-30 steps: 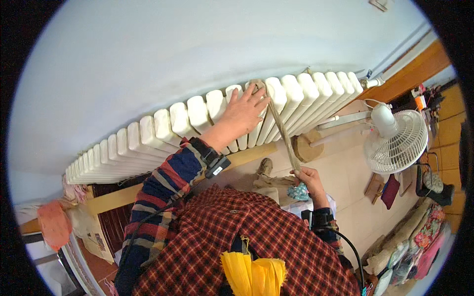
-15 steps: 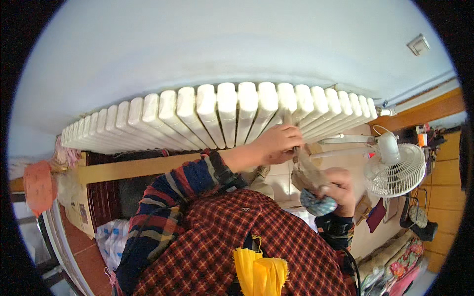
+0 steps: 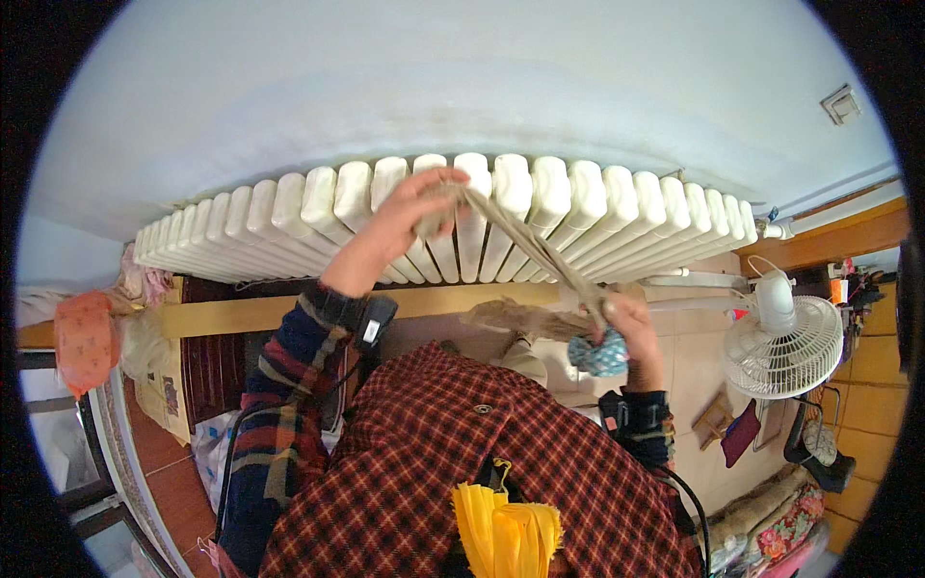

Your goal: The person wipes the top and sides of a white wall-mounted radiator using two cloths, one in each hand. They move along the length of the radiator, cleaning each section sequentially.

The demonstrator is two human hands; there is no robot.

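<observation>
A grey-brown cloth (image 3: 533, 243) is stretched in a thin twisted strip between my two hands. Over the top front of the white radiator (image 3: 469, 188), my left hand (image 3: 400, 226) is closed around one end of it. Lower and to the right, my right hand (image 3: 631, 335) grips the other end. A loose part of the same cloth hangs to the left of the right hand. Just under the right fingers is a blue patterned bundle (image 3: 599, 356), which looks like fabric; whether it is joined to the cloth I cannot tell.
A white fan (image 3: 782, 342) stands to the right, with a pale pipe running from the radiator's right end. A tan board (image 3: 241, 321) runs below the radiator. At far left hangs an orange-pink bag (image 3: 85, 342). Folded bedding (image 3: 771, 530) lies at lower right.
My left hand has moved left and up from beside the right hand, drawing the cloth out into a strip. My right hand has shifted slightly left and up with the blue bundle.
</observation>
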